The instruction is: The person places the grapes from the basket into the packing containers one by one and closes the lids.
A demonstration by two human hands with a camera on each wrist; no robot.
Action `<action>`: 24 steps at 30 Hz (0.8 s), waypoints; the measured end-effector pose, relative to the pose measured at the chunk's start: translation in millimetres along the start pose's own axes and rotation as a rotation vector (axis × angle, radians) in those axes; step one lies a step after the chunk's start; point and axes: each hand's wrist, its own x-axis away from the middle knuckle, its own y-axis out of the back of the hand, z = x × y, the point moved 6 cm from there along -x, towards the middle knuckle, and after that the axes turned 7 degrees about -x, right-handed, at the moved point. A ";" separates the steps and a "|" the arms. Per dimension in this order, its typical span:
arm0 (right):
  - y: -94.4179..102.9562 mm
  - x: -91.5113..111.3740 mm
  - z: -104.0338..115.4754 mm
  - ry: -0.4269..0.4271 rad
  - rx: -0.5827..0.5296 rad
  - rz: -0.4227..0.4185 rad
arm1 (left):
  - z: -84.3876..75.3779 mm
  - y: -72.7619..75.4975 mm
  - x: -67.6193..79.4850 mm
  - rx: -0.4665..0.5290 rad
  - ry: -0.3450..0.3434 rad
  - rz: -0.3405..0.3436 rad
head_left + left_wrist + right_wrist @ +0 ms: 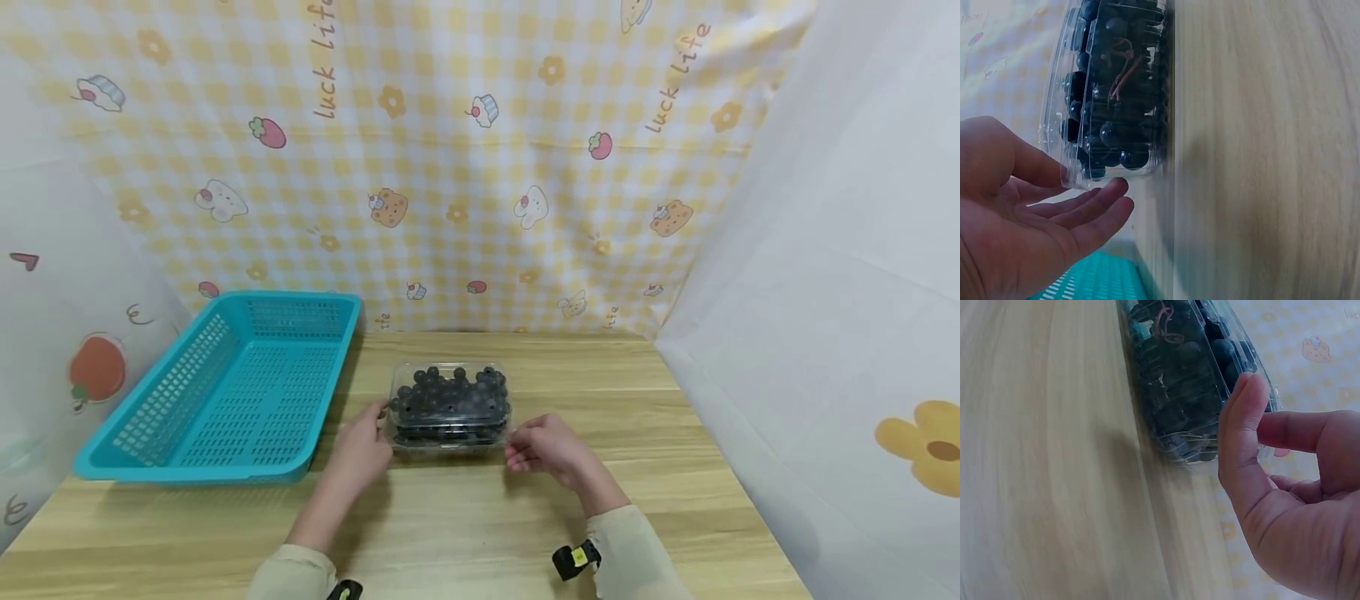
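A clear plastic box (451, 423) of dark, round grapes stands on the table, its lid down. Brown stems show through its front wall in both wrist views. My left hand (363, 446) pinches the box's left corner; in the left wrist view the thumb lies at the rim and the fingers (1107, 209) stretch out under it. At the opposite end, my right hand (546, 450) holds the right corner between thumb (1240, 444) and index finger, with the other fingers curled in.
To the left is a large turquoise plastic basket (322, 387) with slotted walls. The wood-grain table (480, 533) runs up to a yellow checked cloth (457, 167) behind. White sheets (847, 250) hang at both sides.
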 end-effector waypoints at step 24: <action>26.5 -1.0 37.9 0.077 0.484 -0.181 | -34.4 9.9 -14.6 -0.093 -0.106 0.112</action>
